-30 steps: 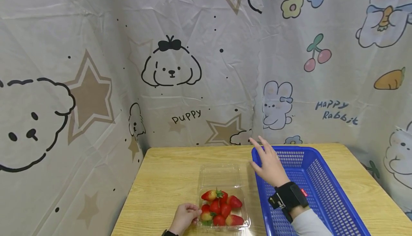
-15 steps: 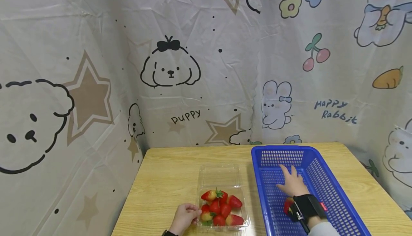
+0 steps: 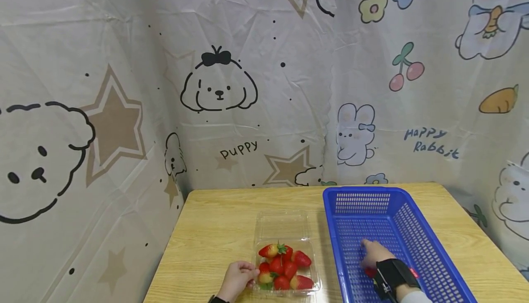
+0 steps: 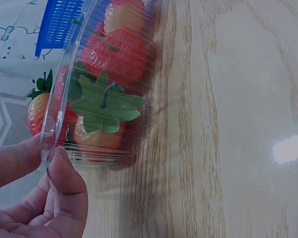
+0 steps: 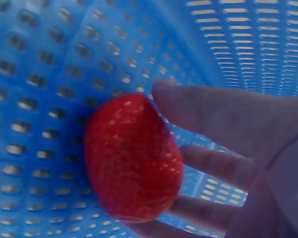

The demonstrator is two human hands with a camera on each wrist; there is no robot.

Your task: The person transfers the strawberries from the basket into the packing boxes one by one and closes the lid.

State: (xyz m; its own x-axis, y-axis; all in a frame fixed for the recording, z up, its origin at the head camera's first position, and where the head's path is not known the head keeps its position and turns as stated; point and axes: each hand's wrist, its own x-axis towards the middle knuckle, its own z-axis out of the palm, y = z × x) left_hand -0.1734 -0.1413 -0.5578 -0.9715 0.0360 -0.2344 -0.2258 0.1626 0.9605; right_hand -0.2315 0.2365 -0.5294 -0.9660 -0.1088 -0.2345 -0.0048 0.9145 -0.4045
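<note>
My left hand (image 3: 237, 279) pinches the left rim of a clear plastic box (image 4: 48, 121) between thumb and fingers. Several red strawberries (image 3: 277, 265) with green leaves lie in that box, heaped close together. Its clear lid (image 3: 282, 226) is folded back, away from me. Down inside the blue basket (image 3: 335, 252), my right hand (image 3: 375, 253) holds a single red strawberry (image 5: 134, 158). In the right wrist view the thumb is at the berry's upper edge and the fingers curl along its right and lower side. In the head view the hand and wrist strap hide most of this berry.
The perforated basket takes up the right of the wooden table (image 3: 206, 229), its high rim just right of the box. A printed curtain (image 3: 231, 156) hangs behind the table and along its sides. A small red label (image 3: 414, 272) shows by the right wrist.
My right hand has come down from above the basket into it, then drawn back towards me, its spread fingers curling in at the strawberry. The left hand and the box have stayed put.
</note>
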